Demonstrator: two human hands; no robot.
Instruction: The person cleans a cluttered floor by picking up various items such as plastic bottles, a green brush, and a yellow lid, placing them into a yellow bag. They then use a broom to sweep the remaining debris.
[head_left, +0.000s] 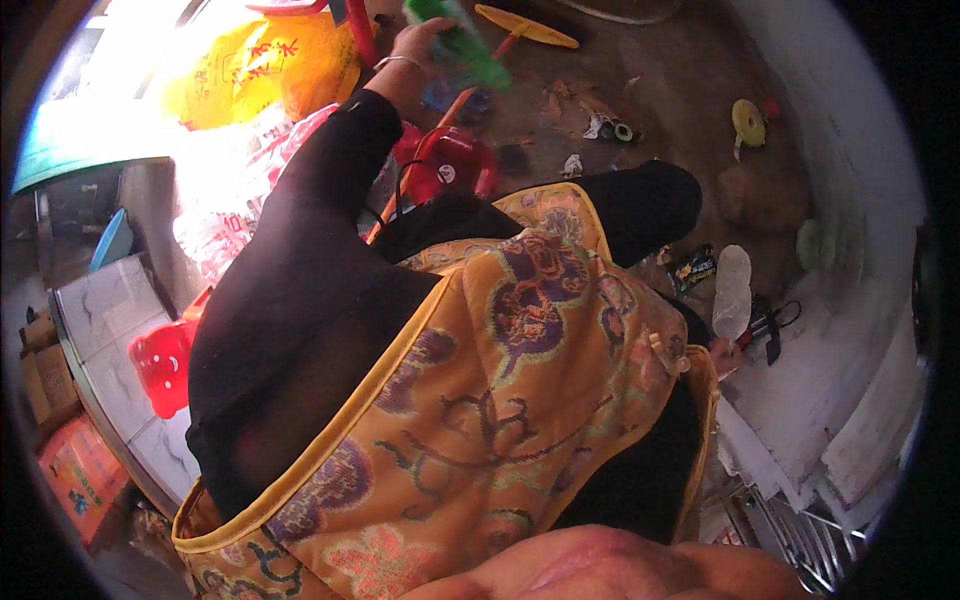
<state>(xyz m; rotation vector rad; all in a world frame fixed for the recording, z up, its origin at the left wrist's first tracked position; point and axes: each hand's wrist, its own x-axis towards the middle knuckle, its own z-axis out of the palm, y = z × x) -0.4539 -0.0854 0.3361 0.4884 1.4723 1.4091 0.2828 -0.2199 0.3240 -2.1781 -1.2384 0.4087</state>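
My left hand (412, 56), at the upper middle with a bracelet on the wrist, is closed on a blurred green plastic object (472, 52). Beside it a long orange stick (454, 112) slants over the floor, a yellow disc (536, 28) at its upper end. At the right, my right hand (724, 357) is mostly hidden by the patterned orange apron (495, 390); its fingers close on the narrow lower end of a translucent plastic bottle (733, 289). Just below my left forearm and the stick lies a red plastic object (450, 169).
A yellow bag (262, 67) and red-and-white bags (225, 232) lie at the left. A red plastic item (166, 367) rests on a tiled ledge (112, 300). Litter (574, 165), a packet (695, 268) and a yellow round item (748, 124) lie on the floor. A metal rack (806, 540) stands lower right.
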